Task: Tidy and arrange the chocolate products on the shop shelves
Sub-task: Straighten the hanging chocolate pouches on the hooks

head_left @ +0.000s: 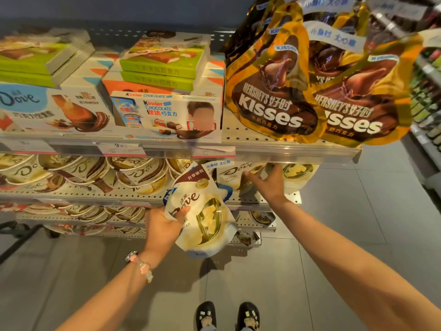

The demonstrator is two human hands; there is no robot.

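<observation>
My left hand [162, 225] grips a white Dove chocolate pouch [205, 211] by its left edge and holds it in front of the lower shelves. My right hand [269, 182] reaches under the top shelf into the second shelf [274, 199], its fingers spread against the white Dove pouches [231, 175] that stand there. Whether those fingers curl round a pouch is hidden. Gold Hershey's Kisses bags [274, 91] stand on the top shelf at the right.
On the top shelf [286, 149] lie a Kinder Chocolate box [167, 113], green boxes and a Dove box [47, 111]. Round Dove tubs [78, 173] fill the lower shelves to the left. Grey floor tiles and my shoes lie below; another shelf unit stands at the far right.
</observation>
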